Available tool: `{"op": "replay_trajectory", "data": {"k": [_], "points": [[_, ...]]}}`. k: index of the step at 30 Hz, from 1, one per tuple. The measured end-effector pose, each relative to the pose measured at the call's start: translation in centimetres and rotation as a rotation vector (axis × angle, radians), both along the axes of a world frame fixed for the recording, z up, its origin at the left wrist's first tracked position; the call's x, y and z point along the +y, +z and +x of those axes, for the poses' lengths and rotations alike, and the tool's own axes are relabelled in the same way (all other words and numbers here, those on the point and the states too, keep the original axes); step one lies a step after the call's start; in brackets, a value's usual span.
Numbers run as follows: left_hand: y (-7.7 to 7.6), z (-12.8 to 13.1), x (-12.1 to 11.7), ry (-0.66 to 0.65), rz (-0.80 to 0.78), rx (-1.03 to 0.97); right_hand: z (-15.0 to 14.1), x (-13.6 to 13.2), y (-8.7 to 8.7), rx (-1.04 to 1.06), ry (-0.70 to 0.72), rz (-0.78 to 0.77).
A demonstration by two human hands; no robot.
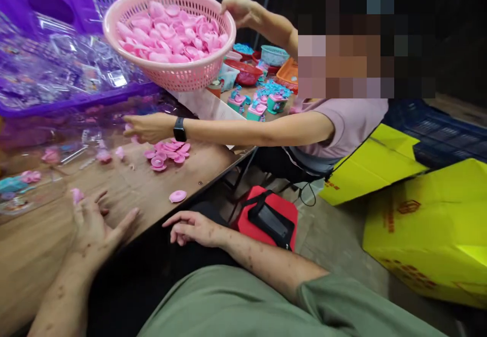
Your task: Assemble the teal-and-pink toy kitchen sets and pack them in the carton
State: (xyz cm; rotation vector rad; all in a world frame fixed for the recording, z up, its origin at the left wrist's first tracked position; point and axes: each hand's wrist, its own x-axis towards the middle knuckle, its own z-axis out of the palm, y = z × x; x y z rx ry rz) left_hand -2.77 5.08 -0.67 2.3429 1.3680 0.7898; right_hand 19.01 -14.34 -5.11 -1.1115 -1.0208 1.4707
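Observation:
My left hand (pixel 93 225) is palm up over the table's near edge with its fingers spread. A small pink plastic piece (pixel 77 195) shows at one fingertip; whether it touches the finger I cannot tell. My right hand (pixel 194 227) hangs loosely over my lap at the table edge, fingers partly stretched, holding nothing. Just beyond it lies one round pink piece (pixel 177 196), and a pile of pink disc-like pieces (pixel 167 152) sits farther back. A co-worker's hand (pixel 241 11) grips the rim of a pink basket (pixel 178 75) full of pink cup-like pieces.
The co-worker's other hand (pixel 148 128), wearing a watch, reaches across the table (pixel 34 261). A purple crate (pixel 76 96) of clear plastic parts stands at left. Coloured baskets (pixel 245 73) and small toys are behind. A red stool (pixel 247 212) and yellow boxes (pixel 429 225) stand right.

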Motion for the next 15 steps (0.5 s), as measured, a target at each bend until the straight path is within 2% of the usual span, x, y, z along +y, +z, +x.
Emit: {"op": "replay_trajectory", "data": {"k": [2,4,7,9,12,13,14,15], "points": [[0.5,-0.1,0.0,-0.026,0.091,0.092,1.5,-1.6,0.4,-0.074,-0.053,-0.018],[1.0,-0.5,0.1,-0.011,0.158,0.087,4.6,-4.7,0.8,-0.208,-0.144,-0.034],[1.4,-1.1,0.3,0.102,0.26,0.013,10.5,-11.1,1.1,-0.514,-0.358,-0.071],[1.2,-1.3,0.4,0.204,0.272,-0.025,13.9,-15.4,0.3,-0.723,-0.558,-0.099],[0.7,-0.9,0.0,0.273,0.141,-0.062,16.5,-20.2,-3.3,-0.937,-0.782,-0.14],[0.5,-0.7,-0.2,0.261,0.113,-0.055,16.9,-21.2,-5.1,-1.023,-0.848,-0.156],[0.4,-0.6,-0.3,0.242,0.102,-0.047,17.2,-21.9,-6.9,-1.207,-0.886,-0.176],[0.4,-0.5,-0.3,0.206,0.104,-0.048,17.3,-22.2,-8.6,-1.254,-0.899,-0.173]]}}
